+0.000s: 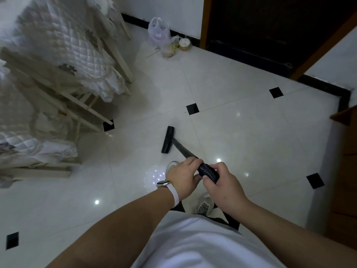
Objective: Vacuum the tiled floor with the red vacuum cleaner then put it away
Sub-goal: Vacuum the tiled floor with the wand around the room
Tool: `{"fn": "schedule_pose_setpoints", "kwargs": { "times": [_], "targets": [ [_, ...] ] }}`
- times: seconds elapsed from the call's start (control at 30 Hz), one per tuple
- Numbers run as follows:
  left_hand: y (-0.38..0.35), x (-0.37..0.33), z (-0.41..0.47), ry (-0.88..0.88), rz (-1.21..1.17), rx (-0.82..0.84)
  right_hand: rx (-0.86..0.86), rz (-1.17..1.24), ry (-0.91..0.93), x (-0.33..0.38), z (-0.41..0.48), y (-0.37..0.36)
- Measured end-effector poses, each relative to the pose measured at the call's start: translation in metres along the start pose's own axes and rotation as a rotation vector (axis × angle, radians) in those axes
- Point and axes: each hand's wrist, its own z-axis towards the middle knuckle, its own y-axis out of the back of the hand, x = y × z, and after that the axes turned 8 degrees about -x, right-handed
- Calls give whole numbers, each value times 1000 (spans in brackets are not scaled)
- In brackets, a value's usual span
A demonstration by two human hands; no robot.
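A black vacuum wand [182, 148] runs from my hands down to a flat black floor nozzle [167, 139] resting on the white tiled floor [241, 136]. My left hand [183, 177], with a white watch on the wrist, grips the wand's upper end. Just behind it my right hand [222, 185] grips the ribbed black hose cuff [209, 173]. The red vacuum body is out of view.
Wooden chairs with quilted covers [63, 55] crowd the left side. A plastic bag [159, 32] and small containers [184, 44] sit by the far wall. A dark doorway [270, 26] is at the upper right, a wooden cabinet [345, 171] at the right edge. My shoes [203, 205] stand below my hands.
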Motion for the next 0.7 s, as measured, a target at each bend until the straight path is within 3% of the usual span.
{"fn": "schedule_pose_setpoints", "kwargs": {
  "times": [0.27,0.7],
  "targets": [
    [27,49,47,-64,-59,77,-27,-10,-49,43,40,-28],
    [74,115,148,-72,-307,42,-147,-31,-95,129,128,-60]
  ]
}}
